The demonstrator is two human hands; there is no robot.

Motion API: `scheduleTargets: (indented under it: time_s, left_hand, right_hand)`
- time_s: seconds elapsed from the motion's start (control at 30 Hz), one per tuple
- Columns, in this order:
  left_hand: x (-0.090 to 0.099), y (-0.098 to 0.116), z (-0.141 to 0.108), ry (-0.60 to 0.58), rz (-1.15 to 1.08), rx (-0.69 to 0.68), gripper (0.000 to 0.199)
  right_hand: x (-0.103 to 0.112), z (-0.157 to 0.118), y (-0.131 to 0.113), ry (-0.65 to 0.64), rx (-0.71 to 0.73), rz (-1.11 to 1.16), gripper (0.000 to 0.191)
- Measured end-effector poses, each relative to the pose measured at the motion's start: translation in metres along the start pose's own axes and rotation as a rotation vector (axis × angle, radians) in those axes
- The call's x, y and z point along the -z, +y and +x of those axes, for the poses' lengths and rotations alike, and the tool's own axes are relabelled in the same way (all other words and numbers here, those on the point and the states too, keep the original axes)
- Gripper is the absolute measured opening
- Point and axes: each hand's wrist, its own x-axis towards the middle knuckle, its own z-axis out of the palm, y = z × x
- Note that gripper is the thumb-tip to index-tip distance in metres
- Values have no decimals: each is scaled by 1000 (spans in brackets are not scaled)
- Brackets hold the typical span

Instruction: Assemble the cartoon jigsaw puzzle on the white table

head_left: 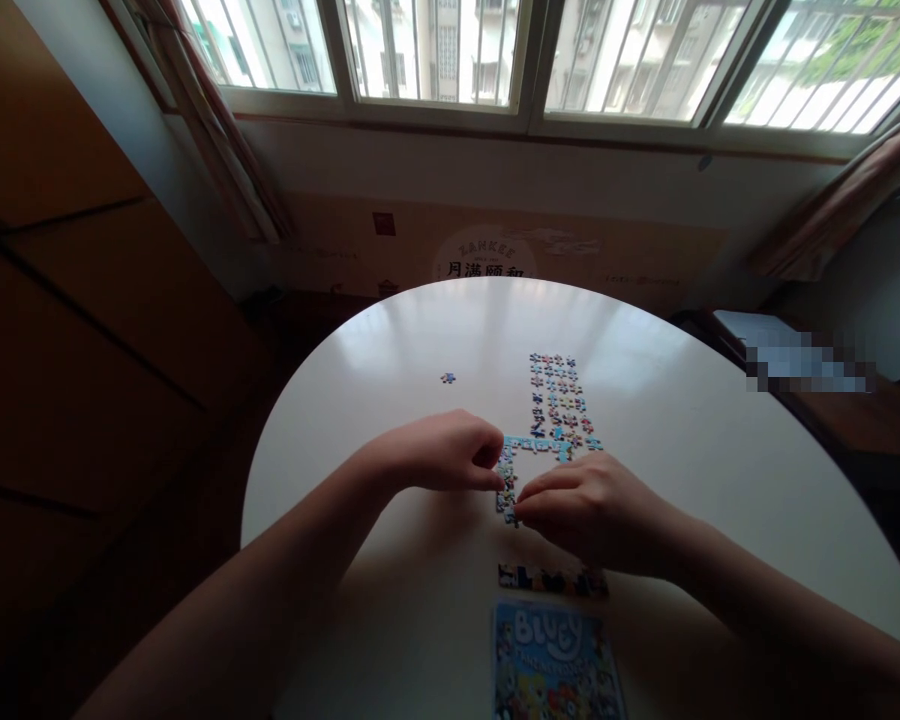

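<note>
A partly joined puzzle [507,484] lies on the white round table, with a light blue top row and a strip down its left side. My left hand [457,452] is at the outer left edge of that strip, its fingers curled and touching the pieces. My right hand [570,500] rests on the inner side, its fingers pressed together at the strip's lower end; whatever is under the fingertips is hidden. Behind the puzzle, loose pieces [561,392] lie in rows. One single piece [448,378] sits apart to the left.
A joined dark strip of pieces [551,580] lies nearer to me, above a blue Bluey picture box [555,660]. The round table [330,420] has its far edge near a wall and barred windows. A brown cabinet stands at the left.
</note>
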Motion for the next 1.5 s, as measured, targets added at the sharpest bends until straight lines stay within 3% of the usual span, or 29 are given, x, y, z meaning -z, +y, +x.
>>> scheduleTargets:
  time_s: [0.47,1.07,1.23,1.37,1.5]
  left_hand:
    - [-10,7,6,-23,198,7,21]
    - [-11,8,7,-27,147,42,22]
    - [-10,6,5,-27,188,-25,18]
    - [-10,4,4,-53,207,-57,18]
    - [-11,9,5,-78,194,-52,24]
  right_hand:
    - [-4,2,-6,-60,-26,-29,21]
    - [0,8,-11,-139,-90,-26,17]
    - [5,8,-13,-216,-160,10,19]
    - [9,5,-9,-301,-147,7,24]
    - [12,1,-5,-294,-107,61,25]
